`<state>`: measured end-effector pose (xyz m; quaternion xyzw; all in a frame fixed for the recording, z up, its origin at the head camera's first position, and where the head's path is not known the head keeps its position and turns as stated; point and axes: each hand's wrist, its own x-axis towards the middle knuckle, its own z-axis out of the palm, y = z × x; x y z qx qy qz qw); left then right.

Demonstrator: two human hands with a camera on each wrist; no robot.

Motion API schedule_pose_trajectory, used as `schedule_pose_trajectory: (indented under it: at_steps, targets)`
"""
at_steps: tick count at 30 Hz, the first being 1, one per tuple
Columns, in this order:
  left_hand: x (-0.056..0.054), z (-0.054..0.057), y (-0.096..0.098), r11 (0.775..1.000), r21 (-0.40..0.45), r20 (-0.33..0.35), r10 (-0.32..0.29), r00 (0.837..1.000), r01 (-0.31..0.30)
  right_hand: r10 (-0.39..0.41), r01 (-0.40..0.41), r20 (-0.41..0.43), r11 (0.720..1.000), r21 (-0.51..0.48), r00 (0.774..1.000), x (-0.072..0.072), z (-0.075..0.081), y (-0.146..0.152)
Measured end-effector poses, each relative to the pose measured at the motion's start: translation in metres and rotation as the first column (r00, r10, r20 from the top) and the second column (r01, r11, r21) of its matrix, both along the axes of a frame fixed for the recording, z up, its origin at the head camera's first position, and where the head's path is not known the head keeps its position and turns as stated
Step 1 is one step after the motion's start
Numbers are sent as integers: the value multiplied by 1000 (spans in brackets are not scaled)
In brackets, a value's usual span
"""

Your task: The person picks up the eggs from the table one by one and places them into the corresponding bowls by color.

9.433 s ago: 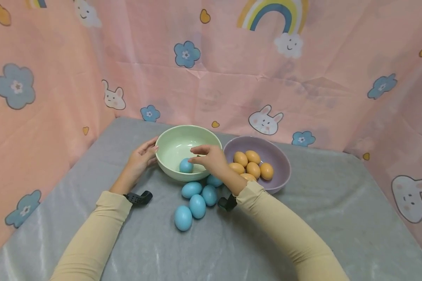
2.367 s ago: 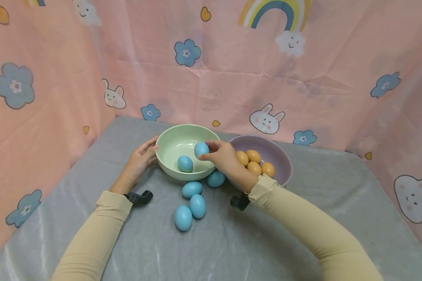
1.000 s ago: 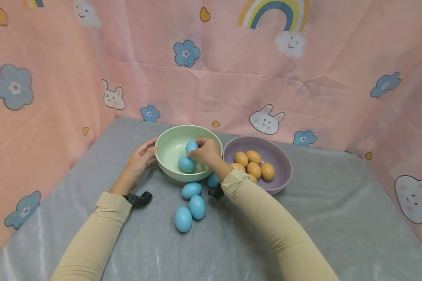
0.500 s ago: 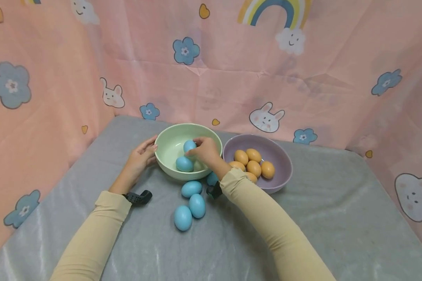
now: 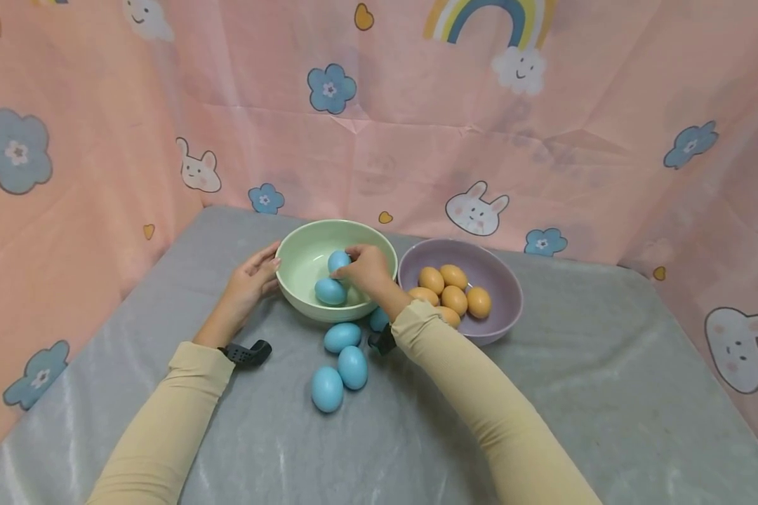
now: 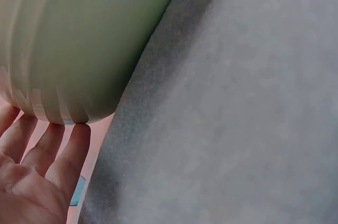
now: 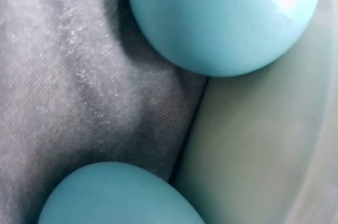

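A light green bowl (image 5: 303, 298) stands on the grey-covered table. My left hand (image 5: 243, 289) touches its left side; in the left wrist view the extended fingertips (image 6: 79, 137) lie against the bowl's outer wall. Inside the bowl, my right hand (image 5: 373, 272) pinches a blue egg (image 5: 337, 261) between thumb and fingers. A second blue egg (image 5: 330, 292) lies in the bowl just in front of it. Several more blue eggs (image 5: 326, 389) lie on the table before the bowl, one (image 5: 379, 320) partly hidden by the right wrist. Two blue eggs (image 7: 222, 23) fill part of the right wrist view.
Right beside the green bowl is a purple bowl (image 5: 505, 301) with several orange-brown eggs (image 5: 454, 300), partly covered by the right forearm. A pink printed cloth (image 5: 391, 154) hangs behind and along both sides of the grey table cover (image 5: 594, 393).
Over these seconds my right hand has taken another blue egg from the table and lowered it into the green bowl, near the first. My left hand has stayed at the bowl's side.
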<state>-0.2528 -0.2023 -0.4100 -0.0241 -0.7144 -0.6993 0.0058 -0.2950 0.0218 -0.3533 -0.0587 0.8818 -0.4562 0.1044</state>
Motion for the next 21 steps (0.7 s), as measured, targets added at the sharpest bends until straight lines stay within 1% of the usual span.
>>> schedule_pose_trajectory:
  at_steps: [9,17,21]
  targets:
    - [0,0,0,1000,2,-3,6,1000,-6,0,1,-16,999,43,1000,1,1,-2]
    - [-1,0,0,1000,9,5,12,1000,-12,1,0,-9,995,100,1000,-2,-1,-3]
    - [-1,0,1,1000,11,8,8,1000,-8,-5,6,-13,996,93,1000,-3,-2,-2]
